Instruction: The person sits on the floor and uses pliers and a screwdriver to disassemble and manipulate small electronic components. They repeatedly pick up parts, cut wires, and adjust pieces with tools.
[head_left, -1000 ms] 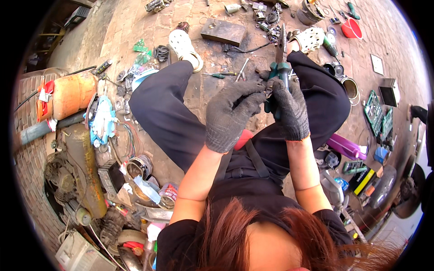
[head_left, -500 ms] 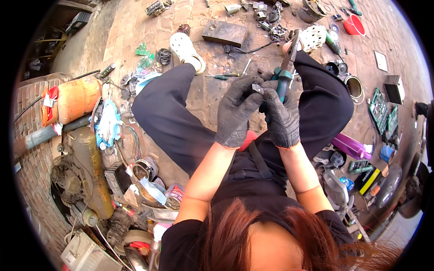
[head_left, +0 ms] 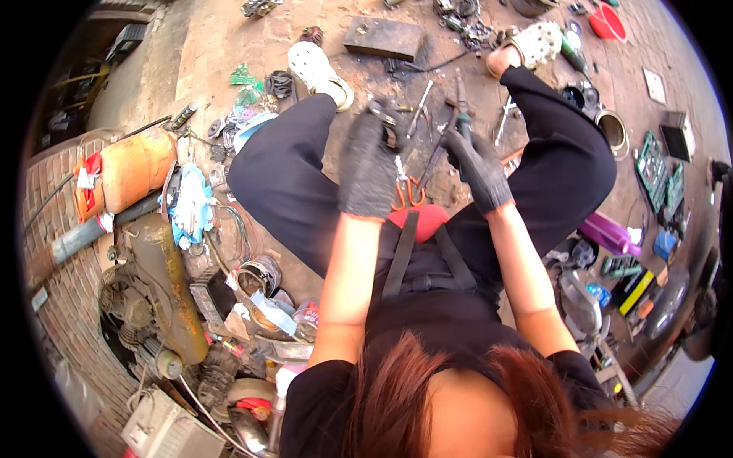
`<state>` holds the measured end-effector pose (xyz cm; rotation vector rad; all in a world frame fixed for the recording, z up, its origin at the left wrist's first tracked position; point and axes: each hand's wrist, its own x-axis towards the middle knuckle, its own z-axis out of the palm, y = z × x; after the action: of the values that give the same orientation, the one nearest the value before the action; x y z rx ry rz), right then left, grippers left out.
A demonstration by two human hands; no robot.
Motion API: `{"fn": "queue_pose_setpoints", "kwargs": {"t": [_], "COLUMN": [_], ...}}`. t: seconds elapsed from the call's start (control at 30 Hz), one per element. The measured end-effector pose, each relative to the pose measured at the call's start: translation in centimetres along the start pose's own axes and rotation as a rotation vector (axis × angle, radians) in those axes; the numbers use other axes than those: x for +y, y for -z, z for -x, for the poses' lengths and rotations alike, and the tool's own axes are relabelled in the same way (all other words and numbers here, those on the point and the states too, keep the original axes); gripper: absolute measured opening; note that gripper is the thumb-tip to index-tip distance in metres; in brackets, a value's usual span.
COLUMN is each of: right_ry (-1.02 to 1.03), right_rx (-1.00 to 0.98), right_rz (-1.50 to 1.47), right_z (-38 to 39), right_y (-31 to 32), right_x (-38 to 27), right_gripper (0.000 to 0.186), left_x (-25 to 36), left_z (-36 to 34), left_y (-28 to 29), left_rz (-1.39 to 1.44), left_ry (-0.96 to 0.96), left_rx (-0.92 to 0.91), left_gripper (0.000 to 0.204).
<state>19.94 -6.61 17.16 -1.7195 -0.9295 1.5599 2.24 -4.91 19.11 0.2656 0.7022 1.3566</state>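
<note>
My left hand [head_left: 363, 172], in a dark grey knitted glove and blurred by motion, is raised between my knees. Its fingers are closed around a small dark metal piece [head_left: 385, 116], whose kind I cannot make out. To the right, my gloved right hand [head_left: 481, 168] grips a pliers-like tool [head_left: 462, 116] with green handles and a dark metal head, low over the ground and pointing away from me. Between the hands lie orange-handled scissors [head_left: 408, 191], and a long dark tool [head_left: 432, 164] sits beside the right fingers. Beyond them is a silver wrench [head_left: 420, 107].
A dark metal block [head_left: 384, 38] lies ahead between my feet, with oily engine parts behind it. On the left are an orange gas cylinder [head_left: 130, 172] and a rusty tank [head_left: 168, 290]. A green tool case [head_left: 653, 172] and purple bottle [head_left: 611, 234] lie right.
My hands have moved apart, the left one leftward and upward. The right has lowered the green-handled tool toward the ground, and the scissors between my legs have come into sight.
</note>
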Motion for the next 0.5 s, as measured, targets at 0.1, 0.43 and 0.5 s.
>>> {"fn": "queue_pose_setpoints", "kwargs": {"t": [0.1,0.43,0.5], "right_ry": [-0.094,-0.867,-0.509], "right_rx": [0.195,0.544,0.459], "right_rz": [-0.153,0.753,0.892], "right_z": [-5.2,-10.1,-10.8], "right_y": [-2.0,-5.6,-6.5], "right_x": [8.6,20.4,19.7], "right_gripper": [0.043,0.064,0.054], "left_x": [2.2,6.5,5.6], "left_z": [-1.7,-7.6,-8.5], "left_y": [1.8,5.0,6.7], "left_rz": [0.018,0.336,0.362], "left_ry": [0.082,-0.024,-0.033], "left_rx": [0.075,0.274,0.308], "left_gripper": [0.035,0.022,0.021]}}
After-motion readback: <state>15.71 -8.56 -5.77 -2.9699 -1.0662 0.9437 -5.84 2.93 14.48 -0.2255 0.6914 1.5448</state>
